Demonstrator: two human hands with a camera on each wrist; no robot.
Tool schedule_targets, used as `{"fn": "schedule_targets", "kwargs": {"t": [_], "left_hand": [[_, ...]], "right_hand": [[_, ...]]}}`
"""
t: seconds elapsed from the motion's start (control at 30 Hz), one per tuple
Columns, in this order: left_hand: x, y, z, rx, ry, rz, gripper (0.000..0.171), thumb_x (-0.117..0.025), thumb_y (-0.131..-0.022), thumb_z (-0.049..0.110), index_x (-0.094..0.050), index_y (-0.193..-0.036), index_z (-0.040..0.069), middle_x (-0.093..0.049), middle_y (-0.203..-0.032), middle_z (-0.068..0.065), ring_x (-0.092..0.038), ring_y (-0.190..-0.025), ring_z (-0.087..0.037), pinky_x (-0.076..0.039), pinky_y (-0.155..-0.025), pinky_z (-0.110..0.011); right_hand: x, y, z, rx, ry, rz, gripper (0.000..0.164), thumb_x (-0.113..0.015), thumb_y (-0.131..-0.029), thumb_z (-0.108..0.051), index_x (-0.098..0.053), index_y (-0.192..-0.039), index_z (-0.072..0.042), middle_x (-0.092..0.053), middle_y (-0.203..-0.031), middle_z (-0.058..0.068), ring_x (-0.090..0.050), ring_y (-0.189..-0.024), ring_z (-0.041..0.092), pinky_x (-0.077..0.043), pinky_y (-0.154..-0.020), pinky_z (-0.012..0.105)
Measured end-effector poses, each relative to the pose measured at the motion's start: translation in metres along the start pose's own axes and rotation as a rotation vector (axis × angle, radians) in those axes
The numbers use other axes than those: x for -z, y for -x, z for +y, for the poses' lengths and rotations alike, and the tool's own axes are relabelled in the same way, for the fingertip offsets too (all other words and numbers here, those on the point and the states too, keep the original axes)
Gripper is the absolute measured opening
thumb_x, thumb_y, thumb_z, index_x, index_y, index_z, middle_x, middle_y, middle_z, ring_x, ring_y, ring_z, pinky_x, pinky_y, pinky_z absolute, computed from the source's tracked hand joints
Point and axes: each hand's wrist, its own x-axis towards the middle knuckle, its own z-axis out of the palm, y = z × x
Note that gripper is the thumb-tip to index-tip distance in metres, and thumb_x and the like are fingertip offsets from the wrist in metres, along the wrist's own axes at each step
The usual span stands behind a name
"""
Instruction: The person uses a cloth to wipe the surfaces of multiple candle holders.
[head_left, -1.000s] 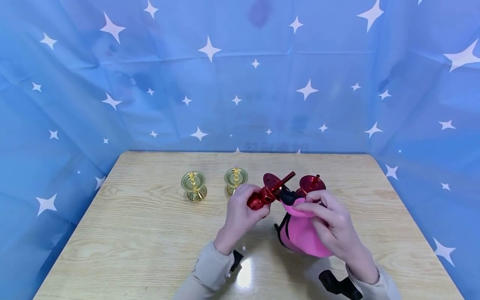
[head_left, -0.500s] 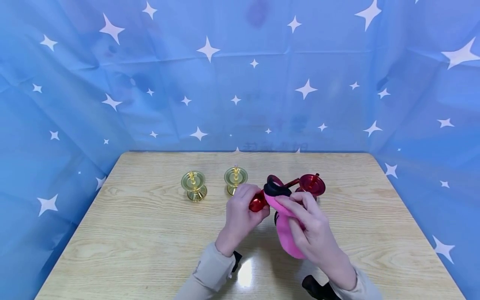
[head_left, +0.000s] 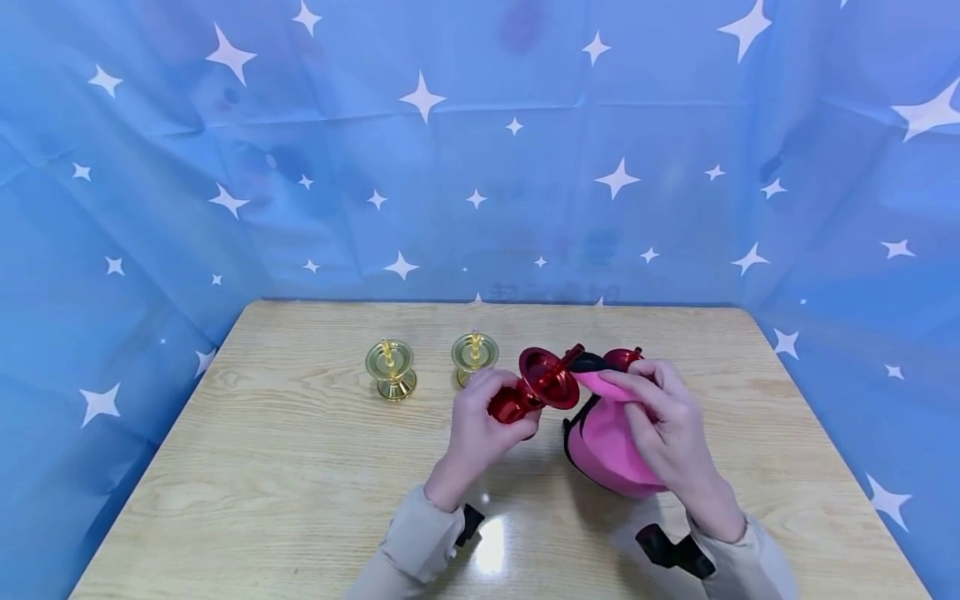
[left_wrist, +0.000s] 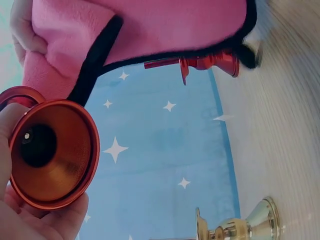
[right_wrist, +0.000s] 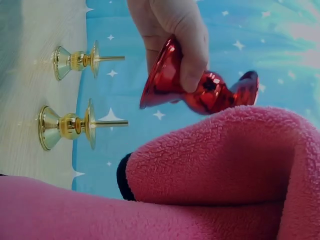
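Observation:
My left hand grips a shiny red candle holder by its flared base, tilted so its dish and spike point up and to the right. In the left wrist view the hollow underside of the base faces the camera. My right hand pinches a fuzzy pink cloth with black edging. A folded corner of it lies close by the dish, and the rest hangs down over the table. From the right wrist view, the cloth overlaps the dish end of the red holder.
A second red candle holder stands behind the cloth, partly hidden. Two gold candle holders, one at the left and another nearer my left hand, stand upright on the wooden table. A blue star-patterned curtain hangs behind.
The right hand moved the cloth left over the red holder's dish, then back right, uncovering the dish. The left hand kept its grip, with the holder's dish now turned more toward the head camera.

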Motion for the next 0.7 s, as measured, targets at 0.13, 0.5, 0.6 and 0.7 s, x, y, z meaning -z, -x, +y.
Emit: {"fn": "schedule_targets", "kwargs": {"t": [0.13,0.5,0.6,0.7], "left_hand": [[-0.003,-0.001,0.002,-0.005,-0.006,-0.008,0.026,-0.076,-0.062,0.007,-0.064,-0.084,0.006,-0.064,-0.082,-0.004,-0.058,-0.079,-0.016,-0.046,-0.069,-0.021],[0.003,-0.005,-0.004,0.024,-0.117,0.053,0.027,-0.077,-0.061,0.008,-0.063,-0.084,0.004,-0.065,-0.083,-0.006,-0.057,-0.081,-0.021,-0.047,-0.071,-0.032],[0.004,-0.005,-0.005,0.024,-0.109,0.041,0.027,-0.077,-0.062,0.009,-0.064,-0.084,0.004,-0.065,-0.083,-0.006,-0.057,-0.082,-0.021,-0.047,-0.072,-0.032],[0.004,-0.004,-0.004,0.016,-0.089,0.02,0.026,-0.076,-0.062,0.01,-0.064,-0.084,0.005,-0.064,-0.082,-0.006,-0.056,-0.081,-0.019,-0.047,-0.069,-0.028]], "right_hand": [[-0.002,-0.001,0.0,0.047,0.037,-0.028,0.035,-0.044,-0.072,0.012,-0.071,-0.092,0.001,-0.055,-0.091,0.016,-0.045,-0.077,0.013,-0.032,-0.058,0.014],[-0.009,0.002,-0.036,0.125,-0.012,-0.051,0.031,-0.042,-0.075,0.004,-0.069,-0.089,0.002,-0.053,-0.088,0.013,-0.046,-0.072,0.011,-0.036,-0.058,0.013],[-0.008,0.0,-0.039,0.105,0.002,0.009,0.031,-0.042,-0.075,0.004,-0.069,-0.091,0.004,-0.054,-0.089,0.017,-0.045,-0.072,0.011,-0.035,-0.057,0.013],[-0.009,-0.004,-0.034,0.079,0.09,0.055,0.032,-0.042,-0.076,0.001,-0.07,-0.09,0.003,-0.054,-0.089,0.019,-0.046,-0.071,0.013,-0.035,-0.056,0.014]]}}
